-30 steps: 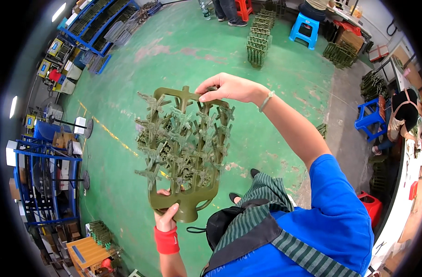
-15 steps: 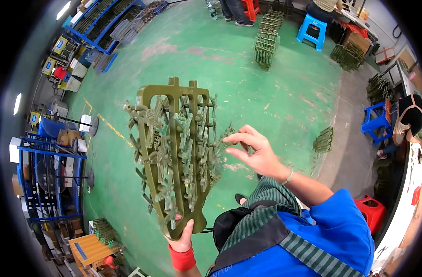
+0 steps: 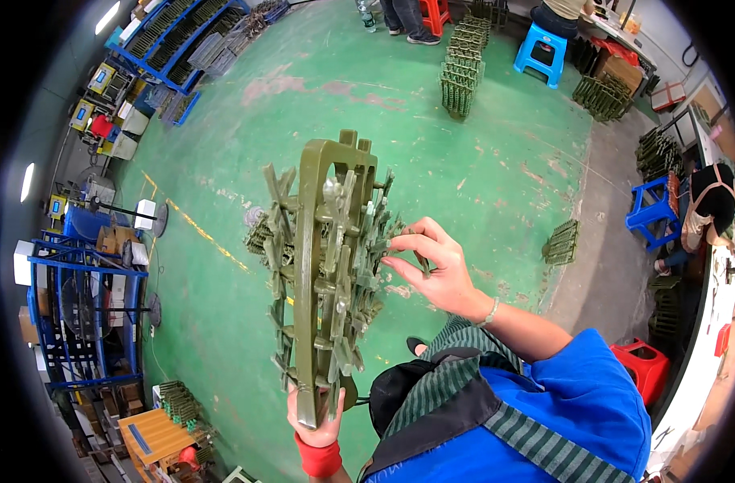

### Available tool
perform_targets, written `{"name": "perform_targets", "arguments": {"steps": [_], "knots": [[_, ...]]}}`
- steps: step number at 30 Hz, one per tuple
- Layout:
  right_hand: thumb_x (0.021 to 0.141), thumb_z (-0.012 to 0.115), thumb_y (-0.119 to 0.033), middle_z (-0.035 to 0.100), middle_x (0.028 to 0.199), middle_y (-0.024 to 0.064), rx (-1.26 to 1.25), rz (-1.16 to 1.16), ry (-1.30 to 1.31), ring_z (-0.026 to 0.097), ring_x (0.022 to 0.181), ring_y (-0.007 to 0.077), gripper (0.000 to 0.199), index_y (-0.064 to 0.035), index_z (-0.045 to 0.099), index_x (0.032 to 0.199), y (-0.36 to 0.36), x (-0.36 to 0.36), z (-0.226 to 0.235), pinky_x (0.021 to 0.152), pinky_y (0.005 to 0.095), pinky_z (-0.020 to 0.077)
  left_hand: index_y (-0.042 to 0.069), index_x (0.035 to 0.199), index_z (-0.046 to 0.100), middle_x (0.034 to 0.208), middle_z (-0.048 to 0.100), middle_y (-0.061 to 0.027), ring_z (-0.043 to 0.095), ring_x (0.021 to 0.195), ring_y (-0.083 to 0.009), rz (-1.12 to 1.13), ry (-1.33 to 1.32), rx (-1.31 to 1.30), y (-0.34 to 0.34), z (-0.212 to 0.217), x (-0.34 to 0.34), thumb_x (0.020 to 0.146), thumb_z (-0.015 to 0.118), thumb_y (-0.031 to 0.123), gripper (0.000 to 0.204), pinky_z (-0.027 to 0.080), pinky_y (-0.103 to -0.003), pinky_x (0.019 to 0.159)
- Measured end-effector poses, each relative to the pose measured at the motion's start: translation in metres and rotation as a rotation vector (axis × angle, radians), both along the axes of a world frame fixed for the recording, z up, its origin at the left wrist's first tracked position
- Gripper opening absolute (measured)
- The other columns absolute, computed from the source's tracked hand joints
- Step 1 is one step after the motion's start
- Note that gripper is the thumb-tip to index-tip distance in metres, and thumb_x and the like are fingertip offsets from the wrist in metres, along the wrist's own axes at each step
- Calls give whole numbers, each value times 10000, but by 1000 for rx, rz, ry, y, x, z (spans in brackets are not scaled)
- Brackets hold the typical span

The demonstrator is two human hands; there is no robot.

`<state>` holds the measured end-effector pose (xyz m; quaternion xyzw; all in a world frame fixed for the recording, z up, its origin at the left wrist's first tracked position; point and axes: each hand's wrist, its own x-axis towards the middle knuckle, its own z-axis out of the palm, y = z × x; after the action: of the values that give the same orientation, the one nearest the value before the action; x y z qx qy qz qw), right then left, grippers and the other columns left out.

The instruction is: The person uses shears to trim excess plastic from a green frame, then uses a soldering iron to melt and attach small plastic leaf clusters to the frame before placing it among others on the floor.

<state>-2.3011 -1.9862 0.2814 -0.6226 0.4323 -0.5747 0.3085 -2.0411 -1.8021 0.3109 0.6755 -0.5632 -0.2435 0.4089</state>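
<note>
My left hand (image 3: pixel 317 427), with a red band at the wrist, is closed round the lower end of an olive-green hanging rack (image 3: pixel 307 274). The rack stands upright and nearly edge-on, its crossbar and two short tabs at the top. Many small green plastic-looking pieces (image 3: pixel 355 306) hang from pegs on both of its sides. At the rack's right side, my right hand (image 3: pixel 441 274) has thumb and forefinger close together by the hanging pieces. A small dark green piece (image 3: pixel 422 262) shows between its fingers; its exact kind is hard to make out.
Loaded racks (image 3: pixel 461 76) stand in a row on the green floor, and another rack (image 3: pixel 561 243) stands to the right. Blue shelving (image 3: pixel 90 310) is at left. A blue stool (image 3: pixel 542 55), a red stool (image 3: pixel 641 369) and a seated person (image 3: pixel 709 209) are around the edges.
The rack has turned from a broad view to nearly edge-on and shifted slightly right. My right hand stays by its right side, with fingertips nearer the hanging pieces.
</note>
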Motion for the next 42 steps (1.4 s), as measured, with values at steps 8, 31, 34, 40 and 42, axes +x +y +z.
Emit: {"name": "perform_targets", "arguments": {"steps": [8, 31, 34, 40, 42], "knots": [[701, 806, -55, 576, 817, 59, -432, -150, 268, 506, 644, 209, 266, -108, 744, 954, -6, -4, -11, 537, 329, 426, 2, 1047, 558, 1042, 608, -106, 591, 907, -202, 37, 305, -83, -19, 20, -23, 700, 825, 18, 438, 482, -337, 824], [747, 809, -109, 584, 862, 80, -85, -78, 48, 581, 727, 238, 210, -103, 707, 930, 2, 3, -11, 619, 345, 481, 80, 1150, 439, 1231, 534, -265, 561, 1132, -353, -35, 951, 75, -37, 13, -19, 759, 659, -23, 461, 441, -503, 1017], [753, 806, -113, 584, 854, 73, -34, -67, 35, 579, 715, 232, 202, -101, 708, 929, 3, 4, -12, 615, 341, 480, 90, 1179, 417, 1215, 535, -277, 561, 1124, -360, -10, 1017, 98, -38, 14, -20, 770, 650, -7, 480, 458, -506, 997], [755, 806, -115, 585, 861, 70, -28, -72, 16, 580, 715, 221, 200, -100, 708, 929, 3, 6, -10, 614, 334, 481, 110, 1207, 400, 1209, 534, -281, 550, 1132, -371, -1, 1097, 144, -37, 7, -15, 793, 615, 5, 479, 466, -515, 987], [754, 805, -111, 583, 861, 68, -29, -74, 18, 579, 717, 219, 206, -103, 710, 937, 3, 6, -9, 615, 333, 481, 111, 1213, 400, 1213, 533, -281, 545, 1140, -372, 5, 1108, 151, -37, 6, -14, 795, 609, 3, 479, 467, -518, 987]]}}
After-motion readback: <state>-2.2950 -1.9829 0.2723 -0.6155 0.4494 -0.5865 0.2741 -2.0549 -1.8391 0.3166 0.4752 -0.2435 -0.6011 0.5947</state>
